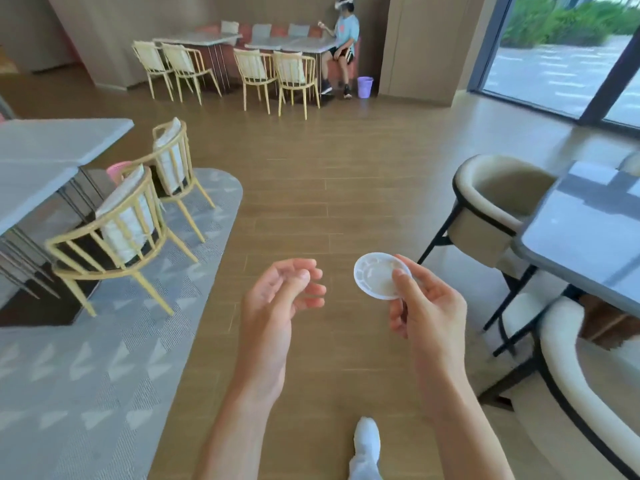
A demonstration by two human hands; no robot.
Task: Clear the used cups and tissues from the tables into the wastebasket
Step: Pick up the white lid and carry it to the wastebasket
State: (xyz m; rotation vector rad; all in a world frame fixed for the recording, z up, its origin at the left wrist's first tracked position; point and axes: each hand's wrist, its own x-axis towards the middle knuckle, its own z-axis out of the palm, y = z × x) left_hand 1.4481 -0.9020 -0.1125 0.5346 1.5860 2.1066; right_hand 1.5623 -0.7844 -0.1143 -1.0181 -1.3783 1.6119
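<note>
Standing on wood floor point(329, 174) between counters, cup in right hand.
Grey counter point(41, 157) left with yellow chairs point(114, 233), second counter point(585, 233) right with cream chairs point(491, 199); purple wastebasket point(365, 86) far by wall, pink one point(116, 170) behind left chairs. Right hand point(427, 306) fingers pinch clear plastic cup point(379, 280) mid-air; left hand point(277, 299) fingers loosely curled, holding nothing.

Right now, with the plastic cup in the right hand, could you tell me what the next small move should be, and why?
Probably walk left to the pink wastebasket behind the near chairs: the right hand pinches the clear cup over bare floor, and the left hand holds nothing.
</note>
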